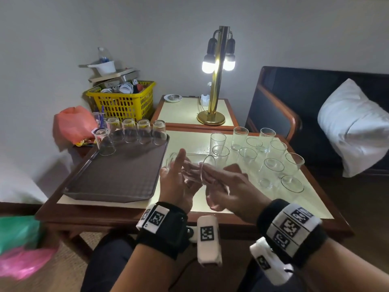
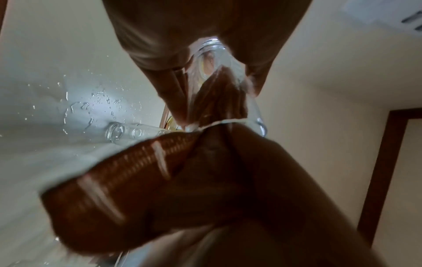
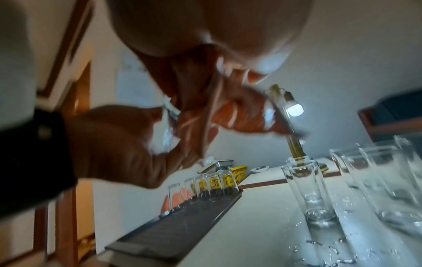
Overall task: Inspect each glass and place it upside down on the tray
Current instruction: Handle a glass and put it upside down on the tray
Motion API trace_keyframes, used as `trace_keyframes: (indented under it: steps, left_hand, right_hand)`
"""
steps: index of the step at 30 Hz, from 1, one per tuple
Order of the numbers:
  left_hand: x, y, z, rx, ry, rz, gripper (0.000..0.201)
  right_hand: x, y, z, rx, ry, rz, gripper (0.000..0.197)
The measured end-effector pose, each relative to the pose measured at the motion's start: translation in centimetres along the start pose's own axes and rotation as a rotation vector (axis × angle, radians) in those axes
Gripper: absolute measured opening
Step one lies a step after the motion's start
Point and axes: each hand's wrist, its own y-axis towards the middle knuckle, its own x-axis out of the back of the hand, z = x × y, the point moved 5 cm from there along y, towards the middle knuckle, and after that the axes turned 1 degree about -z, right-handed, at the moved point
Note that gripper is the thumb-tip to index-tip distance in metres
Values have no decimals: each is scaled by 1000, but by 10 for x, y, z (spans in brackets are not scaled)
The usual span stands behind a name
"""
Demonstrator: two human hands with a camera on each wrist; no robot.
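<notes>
Though blur smears both wrist views, a glass [image 1: 193, 163] is held sideways just right of the tray [image 1: 117, 175].
The left hand [image 1: 176, 184] curls round it; the right hand [image 1: 231, 186] touches its rim, finger grip unclear.

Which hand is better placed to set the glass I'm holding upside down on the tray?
Left, likely. The tray lies on your left side, and the left hand cups the glass near its base. The right hand only touches the rim end, farther from the tray.
</notes>
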Motion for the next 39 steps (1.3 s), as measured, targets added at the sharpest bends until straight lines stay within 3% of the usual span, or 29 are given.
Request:
trace_keyframes:
  steps: [3, 5, 7, 9, 11, 13, 15, 16, 18, 19, 21, 23, 26, 28, 30, 31, 34, 35, 37, 39]
  left_hand:
    - [-6, 0, 3, 7, 80, 35, 70]
    - [-15, -2, 11, 14, 102, 54, 87]
    - [-19, -2, 16, 10, 99, 48, 89]
    - [-20, -4, 22, 50, 27, 56, 94]
    - [-23, -7, 30, 108, -46, 79, 101]
    - [-26, -10, 36, 104, -26, 95, 90]
    - [-30, -12, 28, 29, 169, 88, 74]
    - [-32, -12, 22, -3, 273, 71, 70]
    - [-37, -11, 8, -67, 396, 41, 62]
    - [-39, -8, 4, -82, 417, 30, 54]
    - [-46, -6, -1, -95, 423, 17, 38]
    - [-52, -6, -3, -117, 437, 35, 30]
    - [-57, -12, -2, -163, 315, 73, 34]
    - [-60, -15, -1, -197, 251, 108, 48]
    - [-63, -16, -2, -186, 316, 122, 56]
    - [-62, -14, -4, -170, 381, 100, 55]
    - [-55, -2, -8, -126, 544, 3, 46]
    - [-54, -1, -8, -118, 554, -9, 43]
    - [-54, -4, -9, -121, 538, -15, 34]
    - [-55, -11, -7, -145, 453, 2, 31]
  right_hand:
    - [-9, -4, -11, 81, -389, 244, 98]
    - [-9, 3, -14, 82, -459, 259, 101]
    - [-7, 8, -13, 78, -454, 215, 90]
    - [-1, 10, -9, 0, -227, 155, 81]
    - [3, 10, -9, -194, 229, 139, 71]
    - [4, 5, -11, -353, 498, 188, 68]
    - [7, 2, -12, -374, 522, 159, 69]
    - [11, 0, -11, -330, 429, 111, 72]
    - [23, 2, -8, -93, -80, 37, 83]
    - [21, 3, -5, 22, -329, 67, 87]
    - [12, 4, -6, 83, -516, 140, 90]
    - [5, 6, -8, 20, -416, 166, 84]
    - [17, 6, -5, -255, 285, 137, 68]
    - [23, 2, -4, -340, 571, 152, 51]
    - [23, 2, -7, -378, 550, 131, 46]
    - [23, 1, -7, -349, 422, 113, 53]
    - [15, 4, -6, 33, -377, 139, 84]
    - [11, 5, -6, 69, -507, 153, 88]
    - [7, 6, -7, 15, -411, 149, 89]
    - [8, 8, -5, -128, -13, 106, 85]
